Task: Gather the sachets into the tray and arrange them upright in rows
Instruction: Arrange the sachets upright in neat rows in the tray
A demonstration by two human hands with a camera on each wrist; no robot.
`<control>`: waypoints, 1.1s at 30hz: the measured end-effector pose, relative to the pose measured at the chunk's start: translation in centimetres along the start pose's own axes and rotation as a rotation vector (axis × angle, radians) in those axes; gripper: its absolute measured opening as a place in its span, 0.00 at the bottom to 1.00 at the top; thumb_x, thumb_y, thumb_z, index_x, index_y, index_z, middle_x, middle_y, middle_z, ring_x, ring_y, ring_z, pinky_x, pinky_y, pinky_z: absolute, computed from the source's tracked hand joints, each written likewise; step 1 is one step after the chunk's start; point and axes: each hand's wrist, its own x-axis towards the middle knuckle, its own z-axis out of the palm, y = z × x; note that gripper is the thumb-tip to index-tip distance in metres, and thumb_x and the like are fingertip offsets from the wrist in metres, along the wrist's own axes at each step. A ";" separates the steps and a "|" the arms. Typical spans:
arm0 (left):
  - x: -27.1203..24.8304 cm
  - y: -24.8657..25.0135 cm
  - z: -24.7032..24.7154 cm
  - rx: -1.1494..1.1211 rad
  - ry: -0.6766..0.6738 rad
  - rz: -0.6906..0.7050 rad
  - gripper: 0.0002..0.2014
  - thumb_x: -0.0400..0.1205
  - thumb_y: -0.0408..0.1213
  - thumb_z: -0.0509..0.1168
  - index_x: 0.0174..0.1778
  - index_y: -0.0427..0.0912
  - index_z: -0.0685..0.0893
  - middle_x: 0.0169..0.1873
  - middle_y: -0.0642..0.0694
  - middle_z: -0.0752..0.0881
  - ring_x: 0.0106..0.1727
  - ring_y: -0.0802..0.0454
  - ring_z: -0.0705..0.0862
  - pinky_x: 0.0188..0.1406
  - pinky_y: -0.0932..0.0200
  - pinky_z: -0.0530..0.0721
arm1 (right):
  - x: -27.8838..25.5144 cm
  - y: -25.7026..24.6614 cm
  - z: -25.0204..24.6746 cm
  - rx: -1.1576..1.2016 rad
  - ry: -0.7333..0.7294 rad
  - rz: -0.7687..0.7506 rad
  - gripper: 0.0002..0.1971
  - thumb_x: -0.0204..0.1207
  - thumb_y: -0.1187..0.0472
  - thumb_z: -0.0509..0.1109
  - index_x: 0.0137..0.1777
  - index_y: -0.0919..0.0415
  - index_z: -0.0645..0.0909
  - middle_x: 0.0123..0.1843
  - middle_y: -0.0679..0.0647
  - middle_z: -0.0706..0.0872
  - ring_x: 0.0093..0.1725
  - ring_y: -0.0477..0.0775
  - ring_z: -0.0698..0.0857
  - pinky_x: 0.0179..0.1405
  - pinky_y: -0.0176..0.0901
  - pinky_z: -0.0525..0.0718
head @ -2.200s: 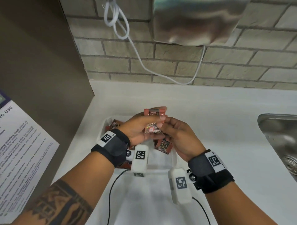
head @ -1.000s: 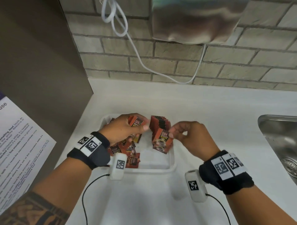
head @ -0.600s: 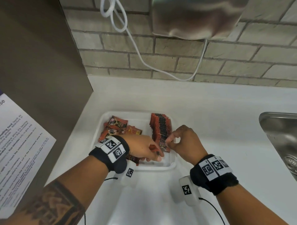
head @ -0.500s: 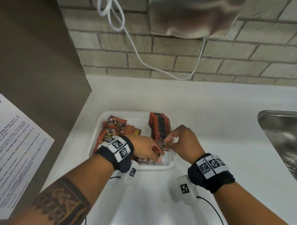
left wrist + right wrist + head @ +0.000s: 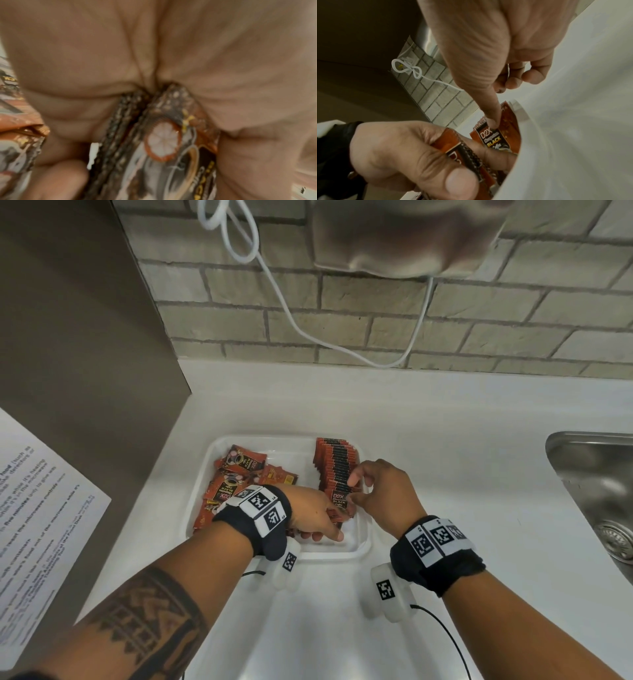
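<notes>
My left hand [image 5: 313, 517] grips a few sachets [image 5: 467, 155] low in the tray [image 5: 363, 542], near edge. R hand [image 5: 383, 494], thumb & fingers curled, pinches front sachet [image 5: 340, 501] of the upright row [image 5: 337, 463].

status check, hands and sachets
Left hand grips a few red-brown sachets. Right hand steadies upright sachet row. Loose pile remains in white tray.
</notes>
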 end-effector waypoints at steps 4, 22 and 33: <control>-0.1 0.1 -0.1 -0.015 -0.011 -0.004 0.29 0.82 0.57 0.69 0.75 0.45 0.81 0.43 0.49 0.90 0.41 0.53 0.85 0.58 0.50 0.89 | 0.0 0.0 0.1 0.002 -0.013 0.006 0.12 0.66 0.66 0.82 0.45 0.52 0.85 0.40 0.41 0.75 0.39 0.39 0.76 0.35 0.25 0.69; -3.3 -0.7 -1.5 -0.203 0.038 0.120 0.03 0.84 0.42 0.73 0.50 0.47 0.90 0.40 0.51 0.93 0.34 0.57 0.88 0.45 0.62 0.89 | -0.3 -1.1 -1.9 0.156 0.068 -0.067 0.04 0.75 0.61 0.78 0.43 0.52 0.86 0.37 0.43 0.83 0.38 0.35 0.80 0.38 0.23 0.74; -3.7 -2.1 -1.7 -0.742 0.363 0.395 0.15 0.77 0.34 0.80 0.58 0.35 0.88 0.46 0.39 0.92 0.42 0.48 0.89 0.46 0.55 0.89 | 0.8 -3.1 -2.2 0.354 -0.062 -0.010 0.11 0.73 0.62 0.81 0.50 0.50 0.84 0.38 0.48 0.90 0.37 0.41 0.86 0.40 0.35 0.84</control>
